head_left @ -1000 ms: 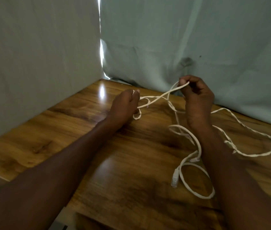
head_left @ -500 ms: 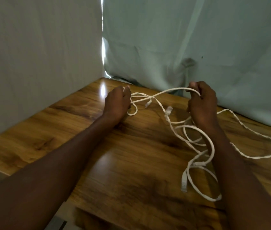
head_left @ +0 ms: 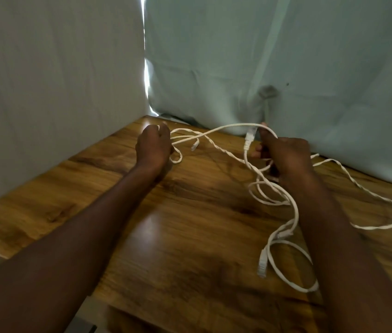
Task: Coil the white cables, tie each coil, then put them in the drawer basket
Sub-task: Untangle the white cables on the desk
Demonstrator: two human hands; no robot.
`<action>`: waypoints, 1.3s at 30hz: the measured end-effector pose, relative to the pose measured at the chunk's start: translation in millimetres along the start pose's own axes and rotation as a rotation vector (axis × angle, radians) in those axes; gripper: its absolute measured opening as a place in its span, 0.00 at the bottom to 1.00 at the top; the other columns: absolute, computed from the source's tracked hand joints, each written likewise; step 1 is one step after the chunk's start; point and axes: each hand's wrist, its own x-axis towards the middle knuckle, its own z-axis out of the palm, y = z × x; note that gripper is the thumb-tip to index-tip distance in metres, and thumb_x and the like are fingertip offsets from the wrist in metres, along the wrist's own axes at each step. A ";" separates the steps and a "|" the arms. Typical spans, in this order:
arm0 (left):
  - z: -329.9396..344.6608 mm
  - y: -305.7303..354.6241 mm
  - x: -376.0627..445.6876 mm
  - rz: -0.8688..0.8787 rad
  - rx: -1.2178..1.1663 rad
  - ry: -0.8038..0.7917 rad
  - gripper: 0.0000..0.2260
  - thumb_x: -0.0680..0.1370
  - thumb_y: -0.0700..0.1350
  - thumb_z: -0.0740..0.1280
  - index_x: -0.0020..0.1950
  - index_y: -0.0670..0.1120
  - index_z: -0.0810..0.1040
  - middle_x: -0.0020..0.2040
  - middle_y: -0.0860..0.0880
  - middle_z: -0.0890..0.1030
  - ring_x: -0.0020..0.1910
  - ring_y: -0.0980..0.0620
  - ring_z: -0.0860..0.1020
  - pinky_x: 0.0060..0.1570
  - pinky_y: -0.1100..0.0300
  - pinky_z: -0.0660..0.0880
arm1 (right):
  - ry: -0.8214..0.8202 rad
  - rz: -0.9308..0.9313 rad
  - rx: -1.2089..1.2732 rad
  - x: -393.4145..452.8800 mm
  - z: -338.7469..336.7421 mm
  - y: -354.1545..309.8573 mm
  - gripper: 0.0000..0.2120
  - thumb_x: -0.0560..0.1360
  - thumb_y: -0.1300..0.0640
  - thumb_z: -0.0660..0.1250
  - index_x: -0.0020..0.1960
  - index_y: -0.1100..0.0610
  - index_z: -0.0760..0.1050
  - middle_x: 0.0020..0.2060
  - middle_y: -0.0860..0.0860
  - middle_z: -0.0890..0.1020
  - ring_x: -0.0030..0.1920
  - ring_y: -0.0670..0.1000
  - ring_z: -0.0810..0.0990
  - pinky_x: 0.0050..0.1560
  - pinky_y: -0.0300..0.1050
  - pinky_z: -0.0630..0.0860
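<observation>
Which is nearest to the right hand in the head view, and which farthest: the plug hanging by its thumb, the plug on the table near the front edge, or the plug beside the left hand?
1. Hanging plug, just left of the right hand.
2. Front plug, below it on the table.
3. Far plug, beside the left hand.

We count two hands, the left hand (head_left: 153,146) and the right hand (head_left: 286,159), and one wooden table (head_left: 190,224). The white cables (head_left: 272,203) are too tangled to number, but we spot four plugs: (head_left: 195,145), (head_left: 249,137), (head_left: 285,234), (head_left: 262,263). Two cloth backdrops: (head_left: 58,80), (head_left: 286,56).
</observation>
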 end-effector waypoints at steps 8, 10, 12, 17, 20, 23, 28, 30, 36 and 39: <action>-3.2 2.3 4.1 -0.137 -0.152 0.013 0.20 0.85 0.51 0.55 0.49 0.40 0.81 0.37 0.47 0.81 0.37 0.47 0.83 0.38 0.54 0.78 | -0.361 0.262 0.302 -0.3 -4.2 -2.7 0.12 0.81 0.49 0.68 0.44 0.56 0.76 0.21 0.46 0.66 0.16 0.41 0.60 0.17 0.32 0.55; -7.5 5.9 5.1 -0.289 -0.356 0.039 0.16 0.85 0.48 0.56 0.51 0.40 0.79 0.36 0.48 0.78 0.32 0.52 0.78 0.29 0.60 0.70 | -0.188 0.098 0.240 -2.2 2.1 -3.7 0.06 0.77 0.55 0.74 0.44 0.54 0.78 0.23 0.46 0.68 0.18 0.42 0.61 0.17 0.35 0.58; -12.1 7.1 6.1 -0.363 -0.454 0.078 0.13 0.85 0.46 0.56 0.45 0.44 0.74 0.33 0.47 0.76 0.29 0.53 0.73 0.27 0.63 0.67 | 0.006 -0.296 -0.043 -1.0 4.9 -1.6 0.09 0.72 0.63 0.74 0.48 0.51 0.82 0.31 0.46 0.77 0.25 0.41 0.73 0.26 0.37 0.70; -16.7 10.1 5.2 -0.394 -0.596 0.119 0.12 0.85 0.43 0.54 0.42 0.47 0.67 0.34 0.48 0.70 0.26 0.56 0.70 0.24 0.66 0.62 | -0.218 -0.844 -0.418 0.3 7.8 11.8 0.40 0.62 0.71 0.57 0.68 0.43 0.78 0.47 0.52 0.77 0.47 0.45 0.76 0.48 0.31 0.68; -20.2 9.5 6.5 -0.432 -0.627 0.089 0.10 0.84 0.42 0.53 0.43 0.46 0.66 0.34 0.49 0.68 0.22 0.57 0.66 0.22 0.69 0.58 | -0.288 -0.827 -0.514 1.5 9.9 15.6 0.46 0.58 0.68 0.55 0.71 0.38 0.75 0.51 0.51 0.76 0.55 0.53 0.76 0.53 0.38 0.67; -23.4 13.9 2.7 -0.479 -0.620 0.009 0.09 0.83 0.44 0.53 0.45 0.45 0.68 0.29 0.49 0.69 0.20 0.55 0.61 0.22 0.71 0.57 | -0.253 -0.801 -0.566 4.6 14.0 24.4 0.46 0.60 0.72 0.58 0.71 0.37 0.76 0.52 0.51 0.77 0.57 0.55 0.76 0.53 0.42 0.70; -14.0 17.4 -4.4 -0.204 -0.452 -0.018 0.21 0.87 0.46 0.55 0.37 0.42 0.74 0.23 0.49 0.78 0.18 0.55 0.71 0.22 0.65 0.65 | -0.022 -0.758 -0.237 -2.0 15.0 18.7 0.32 0.68 0.74 0.67 0.65 0.48 0.82 0.48 0.52 0.84 0.46 0.50 0.84 0.50 0.43 0.81; -12.3 14.0 -4.2 -0.133 -0.359 -0.049 0.21 0.88 0.49 0.53 0.43 0.40 0.75 0.31 0.46 0.83 0.19 0.55 0.72 0.21 0.65 0.66 | 0.078 -0.658 -0.017 -2.9 13.2 7.0 0.25 0.74 0.73 0.63 0.62 0.51 0.83 0.44 0.55 0.86 0.40 0.52 0.85 0.40 0.44 0.82; -15.0 15.0 -5.3 -0.024 -0.310 -0.065 0.23 0.88 0.51 0.53 0.44 0.38 0.77 0.32 0.44 0.83 0.24 0.54 0.76 0.26 0.63 0.69 | -0.483 -0.049 0.900 -11.6 -8.1 -27.8 0.11 0.77 0.68 0.59 0.51 0.58 0.78 0.38 0.54 0.81 0.29 0.47 0.77 0.27 0.35 0.73; -15.6 16.9 -5.8 -0.047 -0.387 -0.172 0.21 0.87 0.49 0.55 0.38 0.44 0.75 0.26 0.48 0.75 0.25 0.52 0.72 0.27 0.61 0.68 | -0.830 0.019 1.097 -17.6 -2.5 -21.5 0.13 0.74 0.64 0.60 0.50 0.58 0.83 0.42 0.52 0.81 0.33 0.47 0.79 0.29 0.36 0.74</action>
